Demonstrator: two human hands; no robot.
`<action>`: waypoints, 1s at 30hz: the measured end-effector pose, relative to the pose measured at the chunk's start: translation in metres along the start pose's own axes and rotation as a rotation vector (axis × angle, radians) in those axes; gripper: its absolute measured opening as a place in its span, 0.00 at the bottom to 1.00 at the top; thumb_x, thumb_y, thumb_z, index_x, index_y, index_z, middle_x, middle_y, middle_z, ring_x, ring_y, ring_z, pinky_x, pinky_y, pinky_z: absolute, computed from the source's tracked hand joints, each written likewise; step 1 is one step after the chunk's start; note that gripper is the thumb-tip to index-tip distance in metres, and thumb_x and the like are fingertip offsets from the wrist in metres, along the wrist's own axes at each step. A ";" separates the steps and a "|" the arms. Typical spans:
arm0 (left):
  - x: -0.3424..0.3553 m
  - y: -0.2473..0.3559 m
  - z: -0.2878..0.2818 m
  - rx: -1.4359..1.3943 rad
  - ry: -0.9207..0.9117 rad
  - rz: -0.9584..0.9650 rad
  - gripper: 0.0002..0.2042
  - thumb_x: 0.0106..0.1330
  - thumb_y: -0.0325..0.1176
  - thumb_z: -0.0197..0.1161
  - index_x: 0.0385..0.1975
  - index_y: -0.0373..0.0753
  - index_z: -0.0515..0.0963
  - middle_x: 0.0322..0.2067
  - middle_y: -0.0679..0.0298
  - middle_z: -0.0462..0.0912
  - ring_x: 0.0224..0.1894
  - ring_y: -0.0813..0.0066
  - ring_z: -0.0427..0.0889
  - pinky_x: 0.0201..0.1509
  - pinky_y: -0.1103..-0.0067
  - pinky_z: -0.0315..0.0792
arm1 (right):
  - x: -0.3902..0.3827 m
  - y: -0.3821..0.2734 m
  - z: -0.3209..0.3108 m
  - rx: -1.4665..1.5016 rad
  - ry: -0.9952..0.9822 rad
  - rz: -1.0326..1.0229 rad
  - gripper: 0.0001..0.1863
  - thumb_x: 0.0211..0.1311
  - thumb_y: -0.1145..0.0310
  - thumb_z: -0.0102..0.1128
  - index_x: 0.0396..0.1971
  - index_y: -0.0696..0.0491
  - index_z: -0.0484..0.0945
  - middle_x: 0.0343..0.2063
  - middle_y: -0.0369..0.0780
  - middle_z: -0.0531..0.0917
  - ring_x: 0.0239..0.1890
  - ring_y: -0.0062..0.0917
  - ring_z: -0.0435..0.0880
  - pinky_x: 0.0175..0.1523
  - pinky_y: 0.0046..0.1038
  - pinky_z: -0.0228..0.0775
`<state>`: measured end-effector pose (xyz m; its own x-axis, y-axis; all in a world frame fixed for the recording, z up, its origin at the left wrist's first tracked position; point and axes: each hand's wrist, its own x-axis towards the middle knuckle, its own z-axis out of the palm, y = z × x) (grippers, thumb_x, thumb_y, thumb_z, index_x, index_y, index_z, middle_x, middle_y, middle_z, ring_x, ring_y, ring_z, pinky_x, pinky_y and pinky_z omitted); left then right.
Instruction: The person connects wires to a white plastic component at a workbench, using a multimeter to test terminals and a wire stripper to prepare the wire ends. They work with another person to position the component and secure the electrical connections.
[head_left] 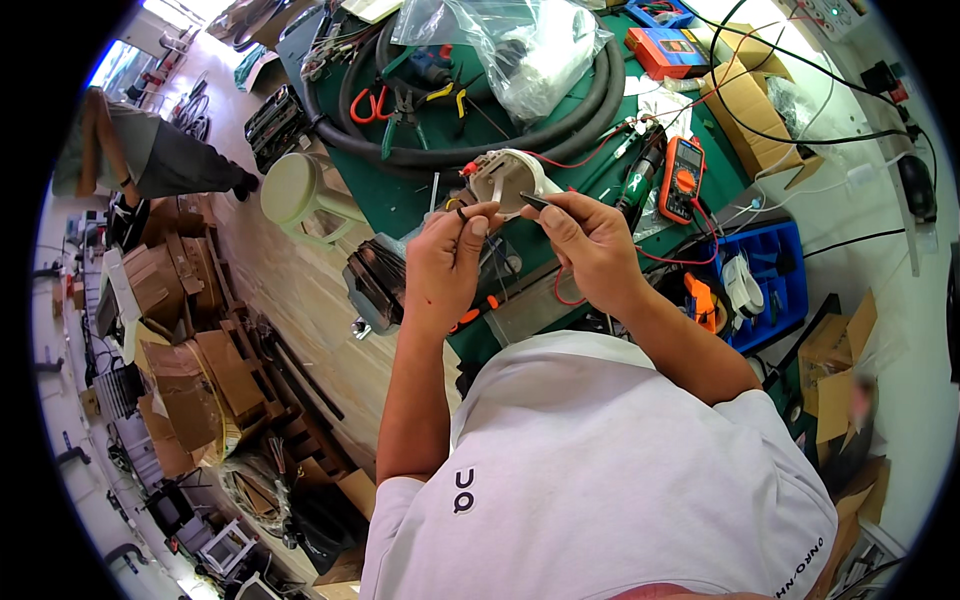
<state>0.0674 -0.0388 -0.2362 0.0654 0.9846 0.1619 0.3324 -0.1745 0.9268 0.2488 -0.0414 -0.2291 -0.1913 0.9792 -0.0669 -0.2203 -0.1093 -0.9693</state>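
Observation:
My left hand (447, 265) pinches a small thin dark piece (462, 214), too small to make out clearly, at the near side of a white round housing (520, 170) with an open interior. My right hand (590, 255) holds a small dark pointed object (532, 200), possibly a tool tip, between thumb and forefinger beside that housing. Red leads run from the housing area. Just right of it lie a green-handled tool (638, 182) and an orange multimeter (684, 178); pliers (404, 122) lie behind on the green mat (360, 190).
Thick black cable coils (612, 85) and a plastic bag (530, 70) cover the back. A blue parts bin (760, 280) and cardboard box (750, 110) stand right. A pale stool (300, 195) is left, cardboard piles (200, 370) below it, and another person (150, 150) stands at far left.

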 end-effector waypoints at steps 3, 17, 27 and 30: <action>-0.001 0.000 0.001 0.004 -0.004 -0.005 0.11 0.69 0.33 0.55 0.43 0.35 0.80 0.32 0.63 0.85 0.35 0.70 0.75 0.44 0.78 0.70 | -0.001 0.000 -0.003 -0.040 -0.034 0.012 0.14 0.71 0.64 0.47 0.40 0.59 0.77 0.18 0.28 0.71 0.18 0.08 0.63 0.22 0.13 0.54; 0.004 0.003 0.003 0.000 0.054 0.000 0.10 0.67 0.33 0.56 0.36 0.31 0.79 0.30 0.58 0.82 0.32 0.71 0.80 0.40 0.79 0.71 | 0.012 0.010 0.018 -0.536 0.026 -0.312 0.14 0.68 0.70 0.46 0.49 0.60 0.70 0.22 0.42 0.78 0.24 0.28 0.78 0.33 0.28 0.70; 0.006 0.003 0.011 -0.175 0.200 -0.143 0.13 0.68 0.37 0.58 0.32 0.31 0.78 0.24 0.70 0.78 0.27 0.88 0.70 0.31 0.86 0.66 | 0.008 0.003 0.028 -0.507 0.075 -0.163 0.10 0.64 0.69 0.56 0.39 0.61 0.71 0.27 0.49 0.83 0.29 0.35 0.84 0.36 0.30 0.73; 0.006 0.007 0.014 -0.199 0.189 -0.179 0.13 0.69 0.37 0.57 0.32 0.31 0.77 0.24 0.71 0.77 0.27 0.88 0.69 0.32 0.87 0.65 | 0.006 0.007 0.027 -0.490 0.069 -0.167 0.10 0.63 0.70 0.57 0.36 0.61 0.72 0.27 0.50 0.83 0.29 0.35 0.84 0.36 0.30 0.73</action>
<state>0.0829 -0.0344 -0.2336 -0.1590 0.9867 0.0333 0.1311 -0.0123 0.9913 0.2204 -0.0408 -0.2296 -0.1248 0.9873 0.0985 0.2344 0.1258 -0.9639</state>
